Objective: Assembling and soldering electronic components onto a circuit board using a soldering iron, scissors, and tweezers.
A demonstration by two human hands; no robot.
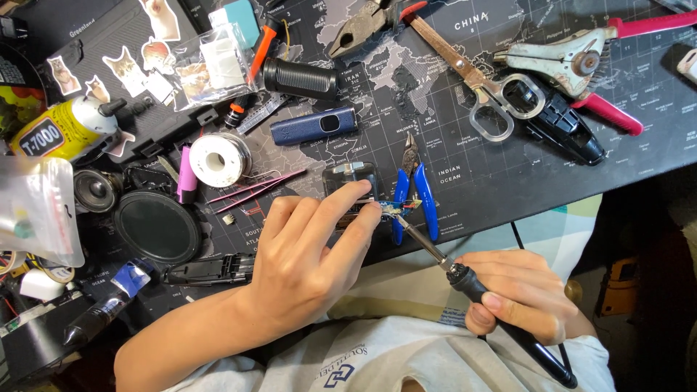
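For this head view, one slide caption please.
Left hand steadies a small circuit board; right hand brings the soldering iron to it.

Solder spool [220, 160] lies left of tweezers [255, 190] (cutters [413, 190] farther right), scissors [473, 80] behind.

Solder spool [220, 159] beside pink tweezers [255, 190]; scissors [472, 80], red-handled stripper [588, 62], pliers [363, 25] on map mat [508, 174].

Head view, close above desk [508, 174]
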